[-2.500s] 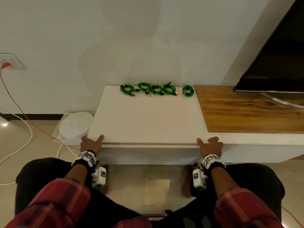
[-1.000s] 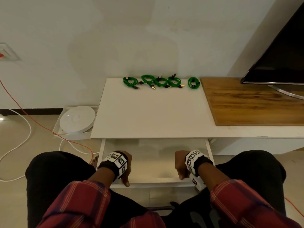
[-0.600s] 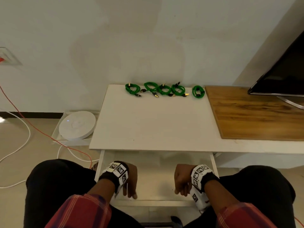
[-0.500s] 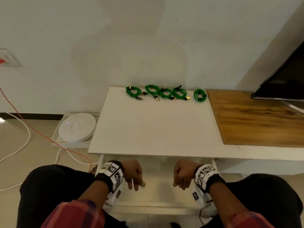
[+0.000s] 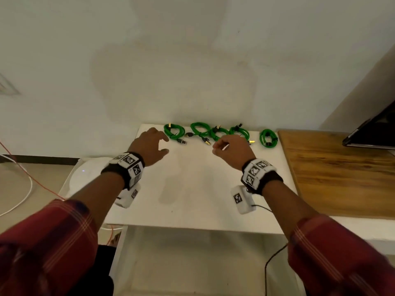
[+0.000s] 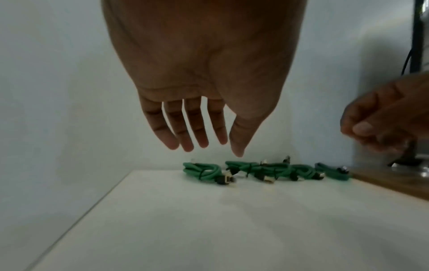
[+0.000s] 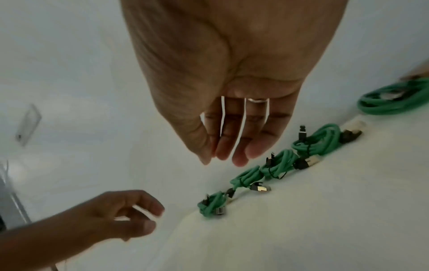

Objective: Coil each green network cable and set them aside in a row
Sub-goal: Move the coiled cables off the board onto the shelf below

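Note:
Several coiled green network cables lie in a row along the back edge of the white tabletop [image 5: 192, 189], from the leftmost coil [image 5: 174, 132] [image 6: 200, 171] [image 7: 212, 205] to the rightmost coil [image 5: 268, 138] [image 7: 392, 102], which sits a little apart. My left hand [image 5: 165, 145] [image 6: 230, 148] hovers above the table just short of the leftmost coil, fingers straight and relaxed, holding nothing. Over the middle coils hangs my right hand [image 5: 215, 147] [image 7: 220, 159], fingers loose and holding nothing. Part of one coil is hidden behind it in the head view.
A wooden board [image 5: 342, 171] adjoins the tabletop on the right, with a dark screen [image 5: 374, 133] above it. The drawer [image 5: 192, 263] under the tabletop stands pulled out. A round white device [image 5: 85, 174] and loose red and white cords lie on the floor at left.
Both hands pulled the drawer out, then rose from it and reached forward over the tabletop to the row of coils. The cables have not moved.

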